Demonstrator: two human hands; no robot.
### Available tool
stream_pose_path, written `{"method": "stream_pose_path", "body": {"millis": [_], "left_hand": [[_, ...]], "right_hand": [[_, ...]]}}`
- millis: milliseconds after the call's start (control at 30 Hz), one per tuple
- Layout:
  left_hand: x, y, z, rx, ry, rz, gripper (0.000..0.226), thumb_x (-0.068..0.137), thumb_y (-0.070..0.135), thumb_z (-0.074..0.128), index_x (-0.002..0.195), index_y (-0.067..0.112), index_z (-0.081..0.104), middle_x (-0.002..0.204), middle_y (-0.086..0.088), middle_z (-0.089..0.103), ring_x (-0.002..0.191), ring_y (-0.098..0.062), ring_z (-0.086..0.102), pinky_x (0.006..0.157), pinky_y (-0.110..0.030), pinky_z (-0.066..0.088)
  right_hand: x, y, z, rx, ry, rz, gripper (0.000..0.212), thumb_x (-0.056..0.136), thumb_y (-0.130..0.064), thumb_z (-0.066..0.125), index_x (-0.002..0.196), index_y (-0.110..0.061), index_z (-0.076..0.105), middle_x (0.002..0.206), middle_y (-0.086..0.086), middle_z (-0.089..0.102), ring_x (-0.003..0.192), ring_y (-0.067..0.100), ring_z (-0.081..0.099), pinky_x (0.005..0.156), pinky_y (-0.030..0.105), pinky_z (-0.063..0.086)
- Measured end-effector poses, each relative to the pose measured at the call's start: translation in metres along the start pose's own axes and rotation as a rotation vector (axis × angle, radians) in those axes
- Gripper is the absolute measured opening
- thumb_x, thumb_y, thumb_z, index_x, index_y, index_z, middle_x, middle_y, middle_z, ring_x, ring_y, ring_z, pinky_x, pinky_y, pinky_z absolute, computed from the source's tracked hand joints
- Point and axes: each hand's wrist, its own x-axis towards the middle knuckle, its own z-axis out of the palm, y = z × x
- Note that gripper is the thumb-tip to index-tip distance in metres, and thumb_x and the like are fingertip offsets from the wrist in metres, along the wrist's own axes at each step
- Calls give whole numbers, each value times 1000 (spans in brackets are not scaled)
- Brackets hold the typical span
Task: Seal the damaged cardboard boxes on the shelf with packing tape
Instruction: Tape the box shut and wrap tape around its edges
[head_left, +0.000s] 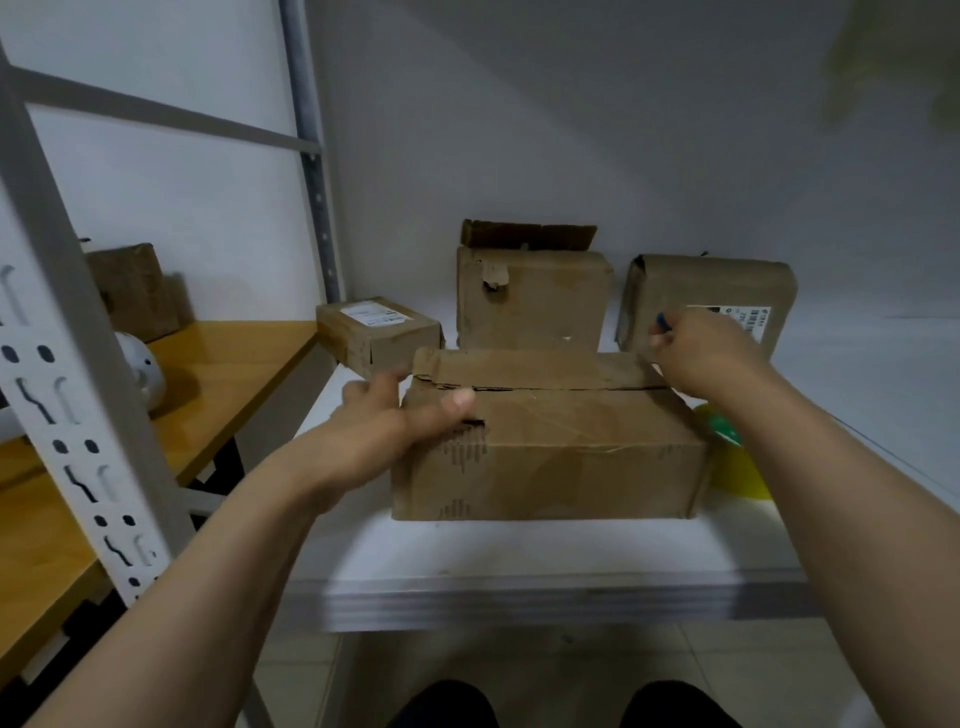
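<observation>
A worn brown cardboard box (550, 452) lies near the front of the white shelf (519, 551), its top flaps closed along a ragged seam. My left hand (384, 421) presses on the box's left top corner, thumb across the seam. At the box's far right corner my right hand (701, 348) is closed around a small blue item (662, 322); what it is cannot be made out. A yellow-green tape roll (732, 457) sits partly hidden behind the box's right side.
Behind stand a torn upright box (535, 296), a labelled box (706, 301) at right and a small flat labelled box (379, 332) at left. A grey slotted upright (78, 415) and a wooden shelf (228, 384) with another box and a white round object are on the left.
</observation>
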Motion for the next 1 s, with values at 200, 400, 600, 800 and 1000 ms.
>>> {"method": "stream_pose_path", "body": {"millis": [200,400,600,800,1000], "left_hand": [[-4,11,16,295,-72,249,71,77,68,72,140,46,46,138,17,33,137,-19,25,117,-47,29],[0,24,34,368,8,272,53,80,57,75,125,42,51,123,14,42,125,-18,33,105,-42,39],[-1,29,33,498,112,325,50,70,63,79,104,37,54,110,12,51,106,-17,50,93,-41,50],[-4,33,35,597,145,389,44,73,61,78,95,34,52,104,13,51,96,-11,51,85,-36,51],[4,27,28,391,2,371,61,67,69,78,113,38,55,115,12,52,103,-11,55,90,-38,54]], "right_hand": [[-21,0,-16,121,73,-117,24,103,-26,49,91,-12,64,82,6,60,70,15,52,57,29,35],[-48,-32,-4,251,-164,-290,16,103,-37,53,101,-25,64,92,-7,60,84,8,56,66,25,41],[-56,-38,14,218,-178,-301,17,102,-38,55,98,-25,66,88,-8,60,78,6,55,58,24,35],[-56,-37,26,229,-143,-299,20,103,-37,53,93,-23,64,82,-7,60,76,10,57,58,26,37],[-60,-37,24,274,-159,-327,18,101,-40,56,94,-27,65,85,-9,61,79,8,58,62,27,40]]}}
